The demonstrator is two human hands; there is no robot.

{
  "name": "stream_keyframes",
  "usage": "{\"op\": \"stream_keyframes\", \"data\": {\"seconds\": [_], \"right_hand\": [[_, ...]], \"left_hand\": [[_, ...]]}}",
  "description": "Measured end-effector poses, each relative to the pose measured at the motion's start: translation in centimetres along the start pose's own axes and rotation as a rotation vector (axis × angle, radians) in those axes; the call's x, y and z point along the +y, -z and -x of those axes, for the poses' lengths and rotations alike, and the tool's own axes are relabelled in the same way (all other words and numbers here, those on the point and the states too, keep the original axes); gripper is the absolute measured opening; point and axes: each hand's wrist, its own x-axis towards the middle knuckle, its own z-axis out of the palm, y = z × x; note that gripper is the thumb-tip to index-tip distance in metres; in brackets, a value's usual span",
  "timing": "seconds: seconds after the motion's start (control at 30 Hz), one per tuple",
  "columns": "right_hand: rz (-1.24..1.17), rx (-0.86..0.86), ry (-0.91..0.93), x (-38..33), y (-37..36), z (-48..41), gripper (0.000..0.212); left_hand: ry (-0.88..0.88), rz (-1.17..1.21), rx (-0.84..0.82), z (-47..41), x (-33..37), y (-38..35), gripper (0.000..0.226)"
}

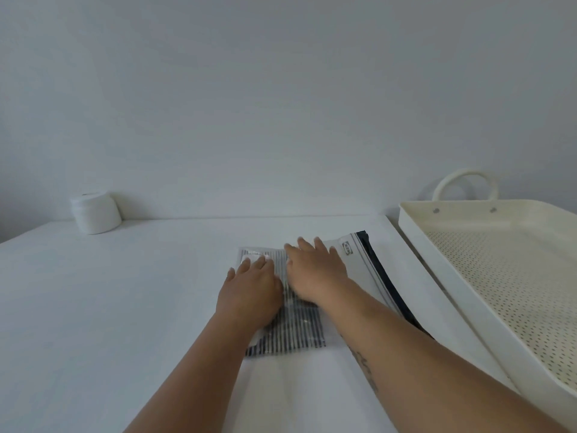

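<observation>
A clear zip bag [359, 264] with a dark seal strip along its right edge lies flat on the white table [125, 292]. Inside it is a folded black-and-white striped cloth [296, 332]. My left hand [249, 292] lies palm down on the left part of the bag, fingers straight, fingertips near a white patch at the cloth's far corner. My right hand [315, 270] presses flat on the bag beside it, fingers spread and pointing away from me. Both forearms reach in from the bottom edge.
A cream perforated tray [415, 232] with a loop handle [465, 182] stands at the right, close to the bag's seal edge. A white lidded jar [95, 212] sits at the far left against the plain wall.
</observation>
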Motion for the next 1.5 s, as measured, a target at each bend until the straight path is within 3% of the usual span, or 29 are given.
{"op": "stream_keyframes", "data": {"seconds": [0.1, 0.3, 0.53, 1.3, 1.4, 1.5], "right_hand": [[-0.007, -0.064, 0.001, 0.7, -1.2, -0.6, 0.051], [-0.065, 0.049, 0.016, 1.7, -3.0, -0.7, 0.053], [-0.084, -0.007, 0.002, 2.4, -3.1, -0.9, 0.055], [0.131, -0.084, -0.188, 8.6, -1.0, -0.9, 0.066], [0.217, 0.004, -0.213, 8.1, -0.4, -0.8, 0.061], [0.143, 0.153, -0.078, 5.2, -0.3, -0.9, 0.055]], "left_hand": [[-0.024, -0.04, -0.031, -0.1, 0.0, -0.1, 0.052], [-0.007, -0.071, -0.081, -0.6, 0.4, -0.3, 0.055], [0.007, -0.171, -0.12, -0.5, 1.0, -0.2, 0.058], [0.052, -0.047, -0.115, -0.6, 0.9, -0.4, 0.063], [0.017, 0.041, -0.117, -0.5, 0.9, 0.1, 0.056], [-0.014, 0.017, 0.002, -0.3, 0.9, 0.7, 0.051]]}}
